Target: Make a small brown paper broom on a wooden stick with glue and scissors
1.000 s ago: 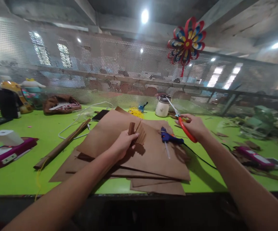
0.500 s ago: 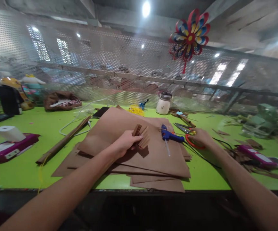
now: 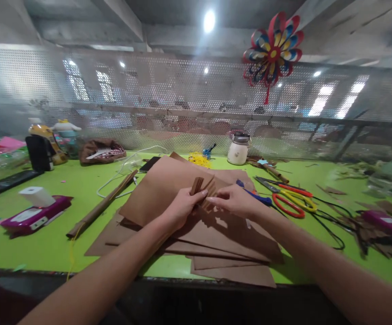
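My left hand (image 3: 184, 205) is closed round a small pleated bundle of folded brown paper (image 3: 197, 185), with the thumb pressed on its front. The bundle's fanned strips point up and to the right. From the right, my right hand (image 3: 238, 201) meets the bundle's edge, thumb and forefinger bent in a pinch there; its other fingers are partly hidden. Beneath both hands lies a stack of large brown paper sheets (image 3: 155, 189). A blue glue gun (image 3: 262, 197) is mostly covered by my right hand. Scissors (image 3: 289, 203) with red and yellow handles rest to its right.
On the green table (image 3: 91, 180) at left are a rolled brown paper tube (image 3: 103, 207), a white cable and a purple power strip (image 3: 38, 214). A white jar (image 3: 238, 149) stands at the back. Black cords and paper scraps (image 3: 365, 230) lie at right.
My right hand has let go of the scissors, now lying on the table, and has moved left to the paper bundle. My left hand still holds the bundle. The view has shifted slightly.
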`<move>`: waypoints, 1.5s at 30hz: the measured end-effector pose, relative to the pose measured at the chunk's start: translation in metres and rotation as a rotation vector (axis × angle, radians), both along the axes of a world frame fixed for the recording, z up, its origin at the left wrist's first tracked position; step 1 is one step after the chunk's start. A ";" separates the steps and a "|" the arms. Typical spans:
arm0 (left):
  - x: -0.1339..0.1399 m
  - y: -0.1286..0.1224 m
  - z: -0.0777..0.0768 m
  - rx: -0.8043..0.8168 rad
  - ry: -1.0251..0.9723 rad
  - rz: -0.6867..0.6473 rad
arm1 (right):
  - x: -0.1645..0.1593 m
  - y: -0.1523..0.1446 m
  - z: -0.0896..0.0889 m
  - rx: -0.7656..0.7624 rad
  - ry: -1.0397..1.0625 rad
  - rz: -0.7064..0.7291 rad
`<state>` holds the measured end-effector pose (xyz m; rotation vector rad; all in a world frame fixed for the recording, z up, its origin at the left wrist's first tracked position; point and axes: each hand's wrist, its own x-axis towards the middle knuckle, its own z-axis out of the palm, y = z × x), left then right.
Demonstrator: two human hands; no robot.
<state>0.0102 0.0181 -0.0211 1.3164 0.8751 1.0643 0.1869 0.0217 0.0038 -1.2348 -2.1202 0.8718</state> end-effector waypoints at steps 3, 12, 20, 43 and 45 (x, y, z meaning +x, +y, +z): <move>0.000 -0.001 0.002 -0.017 -0.026 -0.007 | -0.008 0.003 -0.013 -0.109 0.238 0.001; 0.004 -0.005 0.006 -0.083 0.004 -0.011 | 0.010 0.002 -0.017 -0.217 0.440 0.159; 0.011 -0.009 0.010 -0.038 0.101 0.062 | 0.008 -0.002 -0.014 -0.229 0.427 0.114; 0.009 -0.007 -0.004 0.300 0.367 -0.008 | 0.009 0.002 -0.023 -0.233 0.448 0.069; 0.009 -0.007 -0.003 0.279 0.368 -0.044 | 0.009 0.003 -0.024 -0.205 0.421 0.057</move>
